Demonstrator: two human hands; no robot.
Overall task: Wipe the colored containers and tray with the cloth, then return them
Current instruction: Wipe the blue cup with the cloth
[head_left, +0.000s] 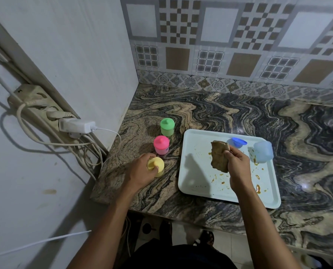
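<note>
My left hand (140, 169) grips a yellow lidded container (157, 166) standing on the marble counter, left of the tray. Behind it stand a pink container (161, 145) and, farther back, a green one (167, 127). My right hand (237, 162) holds a brown cloth (219, 155) up over the middle of the white tray (196, 183). The tray carries orange-brown smears and crumbs. At its far right corner stands an open blue container (263, 152), with its blue lid (237, 142) lying beside it on the tray.
The marble counter (239, 113) ends at a white wall on the left. A power strip (35, 105) with a white charger (76, 125) and loose cables hangs on that wall. A tiled backsplash runs along the back. The counter's front edge is near my body.
</note>
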